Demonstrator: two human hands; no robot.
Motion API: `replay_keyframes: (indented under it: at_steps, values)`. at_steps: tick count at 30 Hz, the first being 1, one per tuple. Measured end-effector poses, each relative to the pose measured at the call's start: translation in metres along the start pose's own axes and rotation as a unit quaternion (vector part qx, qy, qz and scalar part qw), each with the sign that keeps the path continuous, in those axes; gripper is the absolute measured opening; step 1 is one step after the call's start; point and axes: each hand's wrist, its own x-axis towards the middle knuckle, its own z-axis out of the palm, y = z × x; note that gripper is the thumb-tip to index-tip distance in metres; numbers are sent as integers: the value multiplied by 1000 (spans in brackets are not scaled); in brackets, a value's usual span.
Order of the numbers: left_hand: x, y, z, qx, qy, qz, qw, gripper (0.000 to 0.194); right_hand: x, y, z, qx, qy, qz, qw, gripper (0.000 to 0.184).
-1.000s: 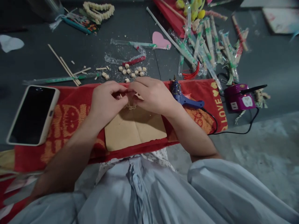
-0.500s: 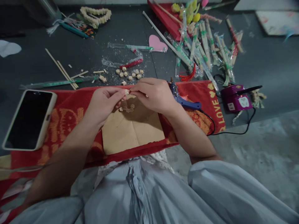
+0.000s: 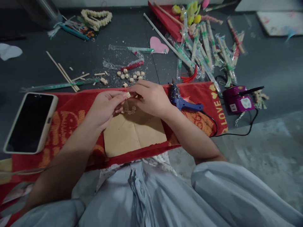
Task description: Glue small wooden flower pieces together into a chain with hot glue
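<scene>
My left hand (image 3: 105, 105) pinches a small pale wooden piece (image 3: 128, 94) between thumb and fingertips. My right hand (image 3: 151, 97) meets it from the right, fingers curled and pinched at the same piece. Both hover over the top edge of a folded brown cardboard sheet (image 3: 134, 134) that lies on a red patterned towel (image 3: 71, 123). A short row of joined wooden pieces (image 3: 129, 111) rests on the cardboard just below my fingers. Several loose wooden bits (image 3: 129, 75) lie on the dark floor beyond the towel.
A blue glue gun (image 3: 183, 101) lies on the towel right of my right hand, its cord running to a purple socket box (image 3: 238, 101). A phone (image 3: 29, 121) sits at the left. Wrapped chopsticks (image 3: 208, 47), bare sticks (image 3: 62, 71), a pink heart (image 3: 157, 44) and a wooden heart shape (image 3: 96, 17) lie farther off.
My hands have lifted slightly off the cardboard, uncovering the row of joined pieces. The small piece now shows between the fingertips of both hands.
</scene>
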Motion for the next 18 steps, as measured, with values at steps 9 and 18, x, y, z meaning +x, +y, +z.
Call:
replay_keyframes:
  at_steps: [9, 18]
  values:
    - [0, -3, -2, -12, 67, 14, 998, 27, 6, 4, -12, -33, -40, 92, 994, 34]
    - [10, 9, -11, -139, 188, 107, 966, 18, 8, 4, -30, -109, -93, 168, 975, 36]
